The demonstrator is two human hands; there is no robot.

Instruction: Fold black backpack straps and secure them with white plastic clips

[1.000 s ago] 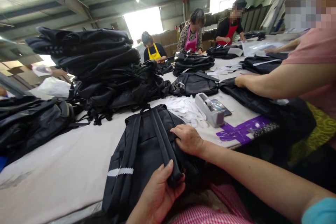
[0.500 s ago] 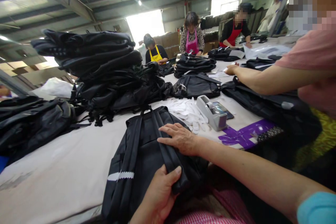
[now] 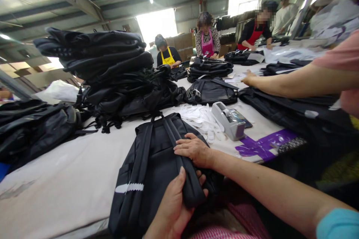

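A black backpack (image 3: 157, 164) lies in front of me at the table edge, its two shoulder straps facing up. Around the lower part of the right strap (image 3: 193, 188) my left hand (image 3: 175, 198) is closed, thumb on top and fingertips showing past the far side. My right hand (image 3: 196, 151) lies higher across the same strap, fingers stretched out and palm down, so it is open. A white zigzag-edged strip (image 3: 129, 187) is wrapped around the left strap (image 3: 141, 157).
A grey tape dispenser (image 3: 228, 121) stands beyond the bag, beside a heap of white strips (image 3: 200, 119) and a phone (image 3: 240, 117). A tall stack of black bags (image 3: 109, 71) rises at left. A co-worker's arm (image 3: 294, 80) reaches in from the right; several people work behind.
My left hand has turned further around the strap and lifted it, its fingertips now showing beyond. My right hand has shifted slightly right. The co-worker at right has leaned away.
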